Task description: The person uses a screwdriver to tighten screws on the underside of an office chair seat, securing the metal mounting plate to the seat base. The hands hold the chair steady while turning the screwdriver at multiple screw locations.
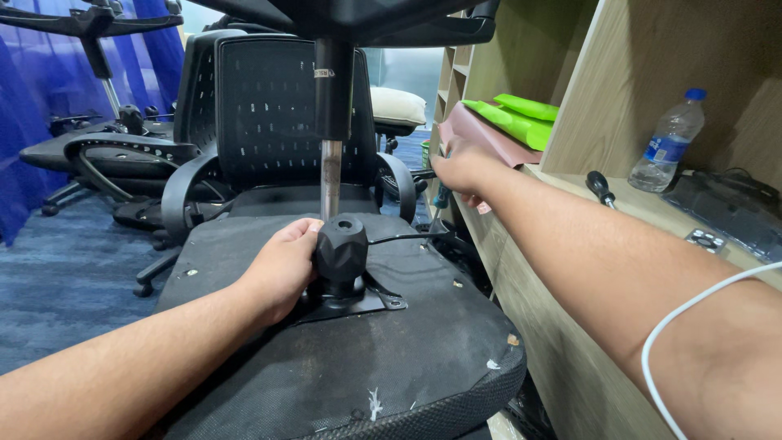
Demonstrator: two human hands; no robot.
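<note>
**Gripping a knob on an upturned chair seat**

Holding the black knob [341, 248], the left hand [285, 265] wraps its fingers around the knob's left side, thumb on top, closed firmly against it. The knob sits on a metal plate [371, 303] bolted to the underside of a black seat [391, 367], which lies upside down in the middle foreground, its fabric edge scuffed and flecked with white. A thin black lever [399, 237] runs from the knob toward the right. Just behind the knob a steel column [330, 179] rises into a black sleeve [334, 90] and up to a chair base at the top edge.

The right hand [463, 167] reaches out to the right of the column, well apart from the knob, fingers curled around a screwdriver [441, 198] whose dark handle and shaft hang down below the fist. It hovers at the front edge of a wooden shelf [570, 244] that runs along the right side. A white cable [692, 314] loops across the right forearm.

On the shelf lie a second screwdriver [601, 188] with a black handle, a clear plastic bottle [668, 143] with a blue cap, and a pink sheet [481, 134] beside green folded pieces [517, 118].

Behind the seat stands a black mesh chair [269, 114], with more chair parts [106, 151] stacked to the left on blue carpet [65, 277] before a blue curtain [32, 73].
</note>
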